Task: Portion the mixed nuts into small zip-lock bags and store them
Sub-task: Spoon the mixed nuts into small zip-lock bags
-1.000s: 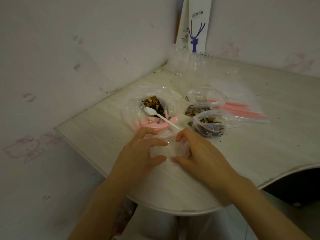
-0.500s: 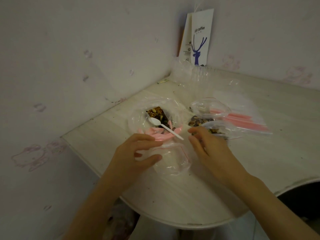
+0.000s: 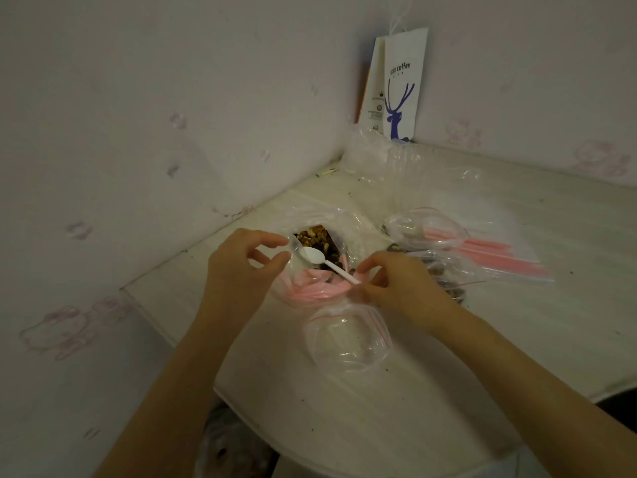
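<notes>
Bearing mixed nuts (image 3: 315, 236), pale table (image 3: 517, 339), wallpapered corner (image 3: 339, 108)

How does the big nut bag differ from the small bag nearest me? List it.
The big bag holds nuts and a spoon; the small bag is empty. The big bag's zip strip is wide and pink; the small bag's is a thin red line. The big bag lies farther back than the small bag. Both are clear plastic and open.

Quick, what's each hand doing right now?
Left hand: pinches the nut bag rim, apparently.
Right hand: pinches the white spoon handle.
</notes>
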